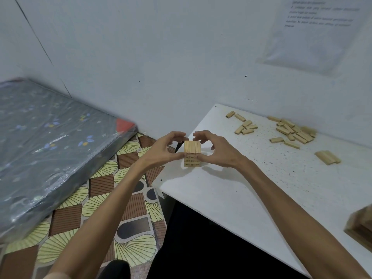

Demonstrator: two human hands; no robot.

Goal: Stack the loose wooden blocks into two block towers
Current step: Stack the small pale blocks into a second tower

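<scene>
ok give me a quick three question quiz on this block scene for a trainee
1. The left hand and the right hand are at the tower. Which of them touches it? A) left only B) right only C) both
2. True or false: the loose blocks lie heaped against the tower.
3. Fill in: the loose blocks lie on the table close to the ____.

Key
1. C: both thumbs are on the tower and the fingers arch over its top.
2. False: they lie well apart from it.
3. wall
</scene>
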